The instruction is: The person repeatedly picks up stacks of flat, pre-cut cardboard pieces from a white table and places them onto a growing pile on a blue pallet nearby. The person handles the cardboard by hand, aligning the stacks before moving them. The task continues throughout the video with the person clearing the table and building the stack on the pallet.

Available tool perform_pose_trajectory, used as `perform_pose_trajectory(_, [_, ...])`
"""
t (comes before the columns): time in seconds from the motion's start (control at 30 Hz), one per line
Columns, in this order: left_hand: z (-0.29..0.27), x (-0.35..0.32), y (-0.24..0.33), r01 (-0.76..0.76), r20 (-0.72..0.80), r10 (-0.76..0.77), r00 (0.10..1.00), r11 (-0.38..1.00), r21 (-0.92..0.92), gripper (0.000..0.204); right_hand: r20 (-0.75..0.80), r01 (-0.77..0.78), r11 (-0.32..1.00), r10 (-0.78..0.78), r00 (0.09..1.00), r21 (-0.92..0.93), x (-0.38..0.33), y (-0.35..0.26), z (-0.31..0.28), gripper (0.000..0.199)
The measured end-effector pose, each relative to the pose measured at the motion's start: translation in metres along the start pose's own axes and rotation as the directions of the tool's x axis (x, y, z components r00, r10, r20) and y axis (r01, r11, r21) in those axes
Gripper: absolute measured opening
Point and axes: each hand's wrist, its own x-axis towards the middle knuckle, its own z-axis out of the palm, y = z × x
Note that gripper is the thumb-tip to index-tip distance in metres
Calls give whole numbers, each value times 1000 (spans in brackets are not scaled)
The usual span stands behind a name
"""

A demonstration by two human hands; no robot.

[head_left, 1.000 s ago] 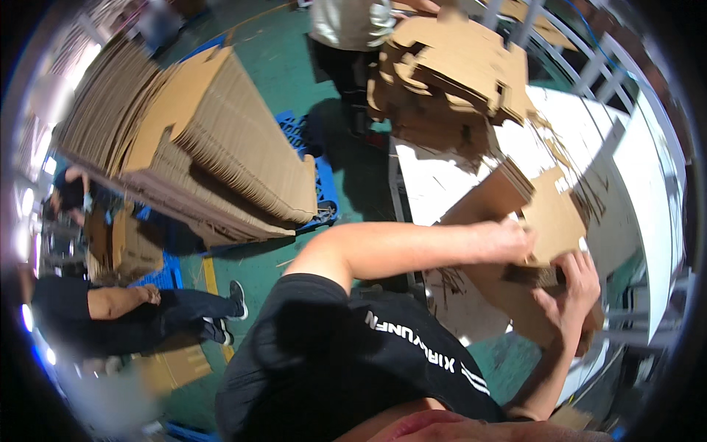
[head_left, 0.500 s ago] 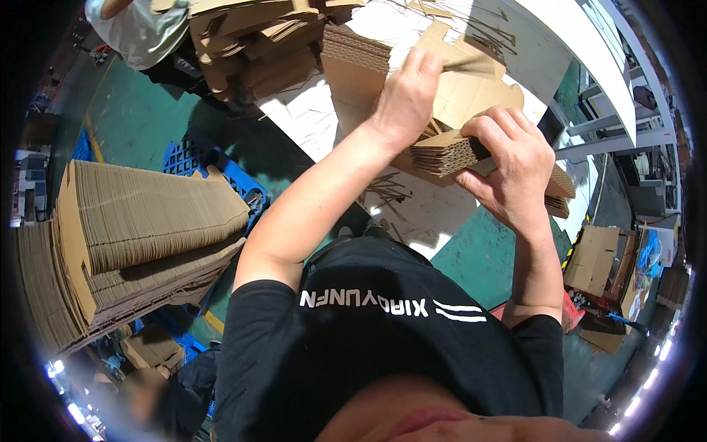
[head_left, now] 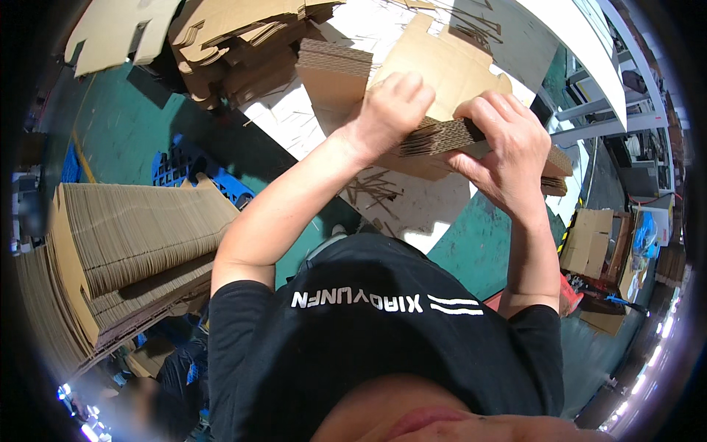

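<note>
Now the left hand (head_left: 398, 114) has dropped nearer the person and come in beside the left end of the corrugated cardboard bundle (head_left: 442, 138); half a second ago it was higher, over the die-cut cardboard sheet (head_left: 434, 62). Both hands are thus gathered at one bundle, which I judge to be the centre of the work.

The right hand's fingers grasp that bundle from its right end, thumb underneath and the others over the top. The left fingers are curled, but whether they pinch any cardboard cannot be told.

The bundle is near the right-hand edge of the white counter (head_left: 442, 202), with the sheet just beyond it. Toward the counter's left edge rises a cardboard stack (head_left: 335, 62), and cardboard offcuts (head_left: 375, 193) lie toward the near corner. At upper left, a slotted cardboard panel (head_left: 110, 33) has come into view.
</note>
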Motion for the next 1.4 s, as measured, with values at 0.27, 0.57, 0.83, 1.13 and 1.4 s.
perform_pose_trajectory(0.27, [-28,29,9,358,317,-207,926,212,-909,89,-160,-82,997,84,984,15,7,11,15,34])
perform_pose_trajectory(0.57, [-26,17,-40,629,436,-508,743,307,-714,51,-773,-360,863,487,407,354,-113,85,3,98])
perform_pose_trajectory(0.83, [-27,26,-68,641,525,-460,716,137,-755,58,-265,-402,451,859,439,797,-146,120,87,79])
perform_pose_trajectory(1.13, [-39,76,-7,75,-91,-72,993,997,28,100,-324,-414,509,838,439,754,-154,83,89,58])
perform_pose_trajectory(1.4, [15,133,68,-213,440,199,875,977,-19,49,-397,-343,592,774,493,729,-161,96,97,56])
